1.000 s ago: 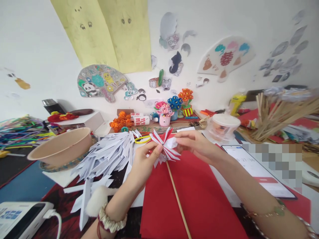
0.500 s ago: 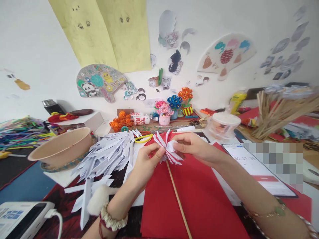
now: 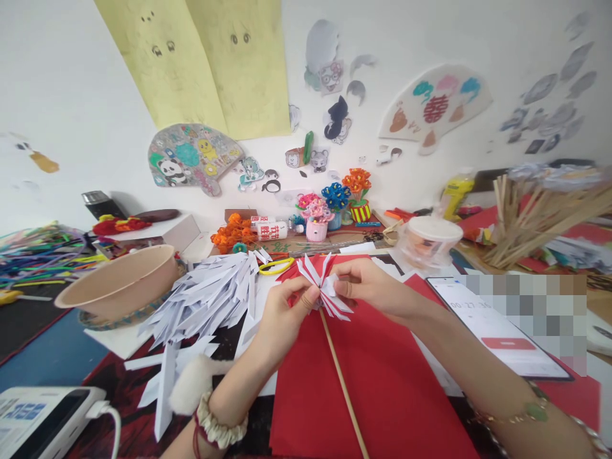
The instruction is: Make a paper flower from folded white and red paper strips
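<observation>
A red and white paper flower [image 3: 325, 287] sits on top of a thin wooden stick [image 3: 340, 376] that slants down over a red paper sheet [image 3: 368, 382]. My left hand [image 3: 282, 315] pinches the flower's left side with thumb and fingers closed. My right hand [image 3: 373, 287] is closed on the flower's right side, pressing a white petal. Both hands meet at the flower's centre.
A pile of white paper strips [image 3: 205, 296] lies to the left, beside a tan bowl [image 3: 117, 280]. Yellow scissors [image 3: 276, 264] lie behind the flower. A phone [image 3: 497, 328], a clear lidded tub [image 3: 428, 241] and wooden sticks [image 3: 535, 217] are on the right. A white device [image 3: 43, 414] sits bottom left.
My two hands have drawn closer together on the flower, and the right hand's fingers have folded further over the white petal. The flower has shifted slightly down.
</observation>
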The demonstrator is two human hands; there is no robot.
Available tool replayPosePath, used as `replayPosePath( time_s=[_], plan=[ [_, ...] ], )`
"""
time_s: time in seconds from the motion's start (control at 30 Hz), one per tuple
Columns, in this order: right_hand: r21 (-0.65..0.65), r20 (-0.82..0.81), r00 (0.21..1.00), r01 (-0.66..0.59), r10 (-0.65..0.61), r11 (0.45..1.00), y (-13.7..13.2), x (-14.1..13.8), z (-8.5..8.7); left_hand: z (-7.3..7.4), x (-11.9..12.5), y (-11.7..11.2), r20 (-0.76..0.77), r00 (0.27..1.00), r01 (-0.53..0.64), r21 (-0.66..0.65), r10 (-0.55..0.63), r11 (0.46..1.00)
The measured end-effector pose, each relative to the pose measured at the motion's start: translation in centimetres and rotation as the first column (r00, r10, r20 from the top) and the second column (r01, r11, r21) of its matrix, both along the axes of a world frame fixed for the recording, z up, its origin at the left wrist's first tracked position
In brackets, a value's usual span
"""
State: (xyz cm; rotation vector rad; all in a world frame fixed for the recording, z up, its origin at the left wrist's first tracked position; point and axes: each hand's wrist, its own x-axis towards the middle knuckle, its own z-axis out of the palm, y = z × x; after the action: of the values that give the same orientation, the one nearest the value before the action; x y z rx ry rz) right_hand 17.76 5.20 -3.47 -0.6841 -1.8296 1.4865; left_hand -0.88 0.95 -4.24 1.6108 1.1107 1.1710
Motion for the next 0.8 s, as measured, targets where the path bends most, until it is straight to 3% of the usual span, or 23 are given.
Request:
replayPosePath(
  time_s=[0.2, 0.5, 0.6, 0.67, 0.73, 0.8],
  plan=[
    [0.068, -0.011, 0.997, 0.073, -0.072, 0.995, -0.5, -0.8, -0.3, 0.1, 0.1, -0.2, -0.024, 0.999, -0.028, 0.043, 0.029, 0.999],
    [-0.042, -0.064, 0.991, 0.114, -0.117, 0.993, -0.5, -1.5, -0.9, 0.2, 0.2, -0.3, -0.026, 0.998, -0.054, 0.077, 0.056, 0.996],
    [-0.022, -0.054, 0.978, 0.200, -0.201, 0.980, -0.3, -1.3, -0.7, 0.4, 0.2, -0.3, -0.082, 0.991, -0.095, 0.127, 0.106, 0.987],
    [0.091, -0.066, 0.932, 0.361, -0.356, 0.928, -0.3, -1.1, -0.5, 0.5, 0.1, -0.2, -0.121, 0.972, -0.175, 0.199, 0.202, 0.964],
    [0.286, -0.082, 0.847, 0.525, -0.526, 0.802, -0.5, -1.0, -0.2, 0.5, 0.0, -0.2, -0.164, 0.937, -0.253, 0.285, 0.308, 0.924],
    [0.482, -0.092, 0.785, 0.574, -0.613, 0.662, -0.8, -1.0, -0.1, 0.4, 0.0, -0.2, -0.206, 0.903, -0.291, 0.355, 0.378, 0.888]
  ],
)
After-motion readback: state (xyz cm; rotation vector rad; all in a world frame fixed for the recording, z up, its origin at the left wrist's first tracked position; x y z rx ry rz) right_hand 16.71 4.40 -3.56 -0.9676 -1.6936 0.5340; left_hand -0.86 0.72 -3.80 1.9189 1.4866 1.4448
